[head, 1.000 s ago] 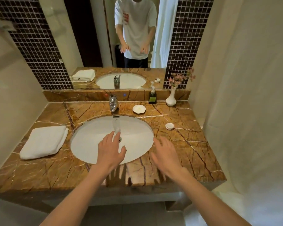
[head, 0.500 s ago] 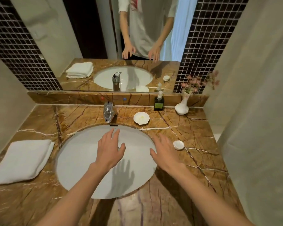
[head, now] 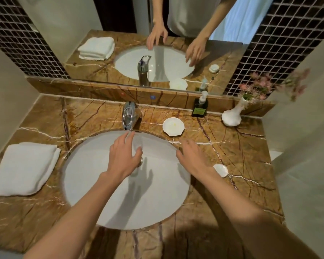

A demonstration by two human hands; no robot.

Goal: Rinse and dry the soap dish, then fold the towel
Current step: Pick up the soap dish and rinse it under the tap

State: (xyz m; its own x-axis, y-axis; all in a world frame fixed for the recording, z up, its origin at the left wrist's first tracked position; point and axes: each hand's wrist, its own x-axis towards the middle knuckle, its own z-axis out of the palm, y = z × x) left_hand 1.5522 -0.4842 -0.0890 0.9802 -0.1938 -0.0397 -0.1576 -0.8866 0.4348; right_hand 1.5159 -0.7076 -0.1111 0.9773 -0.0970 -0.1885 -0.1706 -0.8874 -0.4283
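Note:
A white shell-shaped soap dish with a yellowish stain sits on the brown marble counter, right of the chrome tap. A folded white towel lies at the counter's left. My left hand hovers over the white sink basin, fingers spread, fingertips just below the tap's spout. My right hand is over the basin's right rim, fingers apart, a short way below the soap dish. Neither hand holds anything.
A smaller white shell dish lies just right of my right wrist. A dark soap dispenser and a white vase with pink flowers stand at the back right. The mirror rises behind the ledge; walls close in both sides.
The view has moved closer and tilted down over the basin. Both hands have reached farther forward: the left toward the tap, the right toward the soap dish.

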